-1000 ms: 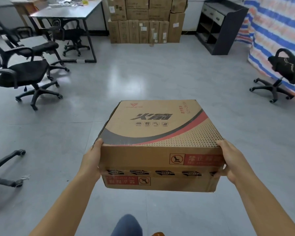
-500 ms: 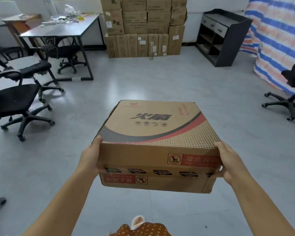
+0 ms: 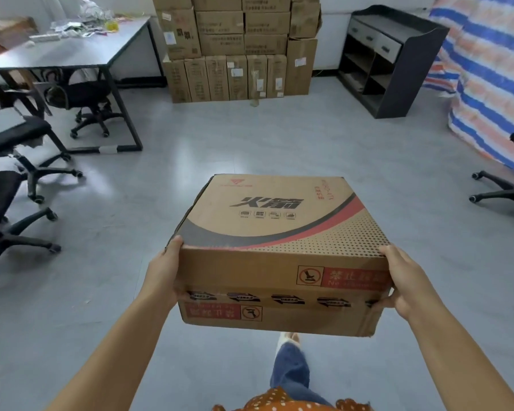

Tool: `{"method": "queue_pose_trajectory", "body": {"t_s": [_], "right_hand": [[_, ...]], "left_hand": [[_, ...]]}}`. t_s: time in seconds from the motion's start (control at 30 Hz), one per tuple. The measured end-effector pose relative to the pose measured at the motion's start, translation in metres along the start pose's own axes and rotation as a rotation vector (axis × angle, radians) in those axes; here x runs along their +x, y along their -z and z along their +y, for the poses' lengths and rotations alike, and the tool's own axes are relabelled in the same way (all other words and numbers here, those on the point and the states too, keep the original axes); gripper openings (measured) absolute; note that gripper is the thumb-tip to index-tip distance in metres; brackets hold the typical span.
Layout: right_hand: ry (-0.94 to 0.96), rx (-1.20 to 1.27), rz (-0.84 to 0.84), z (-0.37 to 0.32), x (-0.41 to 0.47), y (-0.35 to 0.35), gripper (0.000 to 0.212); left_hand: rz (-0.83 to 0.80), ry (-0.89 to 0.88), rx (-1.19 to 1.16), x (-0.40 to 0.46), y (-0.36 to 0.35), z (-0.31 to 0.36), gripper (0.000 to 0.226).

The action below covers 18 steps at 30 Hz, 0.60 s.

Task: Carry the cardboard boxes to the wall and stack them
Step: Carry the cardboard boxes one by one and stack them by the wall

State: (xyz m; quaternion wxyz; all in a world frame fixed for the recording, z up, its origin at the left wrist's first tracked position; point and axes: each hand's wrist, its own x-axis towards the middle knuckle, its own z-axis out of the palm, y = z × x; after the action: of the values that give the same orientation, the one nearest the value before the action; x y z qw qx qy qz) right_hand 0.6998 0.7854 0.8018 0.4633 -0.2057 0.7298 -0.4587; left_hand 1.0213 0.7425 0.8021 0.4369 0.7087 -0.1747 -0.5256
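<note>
Cardboard box (image 3: 279, 247) | both hands grip | grey floor (image 3: 250, 143) | stacked boxes (image 3: 238, 46) ahead

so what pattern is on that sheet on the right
Blue, white and orange-pink stripes on the sheet, seen best in the head view.

Box (image 3: 279, 232): matt brown corrugated cardboard, printed black and red on top, with glossy printed tape along the front face. Stack (image 3: 238, 46): the same matt cardboard with white paper labels. Floor (image 3: 250, 149): smooth grey, semi-glossy, reflecting light. Worktop (image 3: 72, 51): smooth grey top on a black metal frame. Chairs (image 3: 9, 185): black mesh cloth, plastic bases. Tarp (image 3: 487, 69): woven striped plastic sheet.
</note>
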Motion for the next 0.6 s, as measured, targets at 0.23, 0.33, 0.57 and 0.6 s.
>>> {"method": "queue_pose_trajectory", "body": {"t_s": [0.23, 0.33, 0.57, 0.6], "right_hand": [[0.031, -0.042, -0.062, -0.106, 0.139, -0.034, 0.022], [0.054, -0.039, -0.066, -0.146, 0.183, -0.052, 0.018], [0.058, -0.067, -0.099, -0.212, 0.278, -0.112, 0.018], [0.059, -0.072, -0.097, -0.221, 0.294, -0.124, 0.018]], "left_hand": [[0.059, 0.006, -0.089, 0.075, -0.105, 0.072, 0.029], [0.074, -0.007, -0.139, 0.102, -0.138, 0.097, 0.026], [0.069, -0.007, -0.121, 0.2, -0.194, 0.167, 0.03], [0.071, -0.011, -0.113, 0.217, -0.201, 0.177, 0.03]]}}
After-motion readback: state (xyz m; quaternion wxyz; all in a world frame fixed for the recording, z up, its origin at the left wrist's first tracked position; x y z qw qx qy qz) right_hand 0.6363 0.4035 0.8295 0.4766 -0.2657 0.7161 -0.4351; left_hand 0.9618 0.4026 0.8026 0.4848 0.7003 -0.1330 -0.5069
